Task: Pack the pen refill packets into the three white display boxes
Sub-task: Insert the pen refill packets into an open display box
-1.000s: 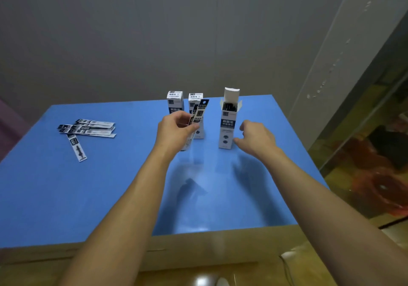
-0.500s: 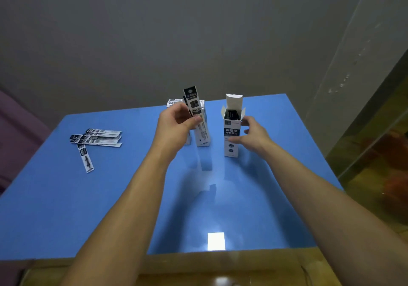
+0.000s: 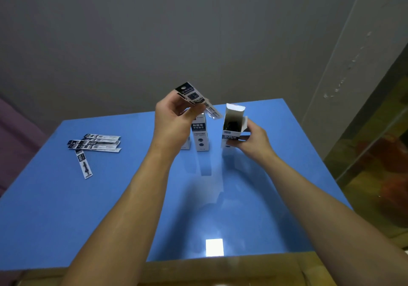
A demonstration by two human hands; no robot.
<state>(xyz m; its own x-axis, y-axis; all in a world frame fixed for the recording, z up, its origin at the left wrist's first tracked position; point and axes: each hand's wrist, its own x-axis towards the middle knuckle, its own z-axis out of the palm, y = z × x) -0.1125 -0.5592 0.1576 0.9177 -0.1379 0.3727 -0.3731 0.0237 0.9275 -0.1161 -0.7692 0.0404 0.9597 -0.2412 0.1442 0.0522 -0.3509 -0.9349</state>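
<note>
Far left on the blue desk (image 3: 55,208): loose refill packets (image 3: 95,142) in a flat overlapping stack, one more packet (image 3: 84,164) lying askew just below them. My left hand (image 3: 172,122) pinches a refill packet (image 3: 197,99) between thumb and fingers, raised above the desk, tilted down toward the right. Behind this hand, a white box (image 3: 186,144), mostly hidden; contents not visible. Beside it, the middle box (image 3: 200,134) stands upright. Right: my right hand (image 3: 251,141) grips the open box (image 3: 233,128), lid flap up, tipped toward me; dark packets show inside.
</note>
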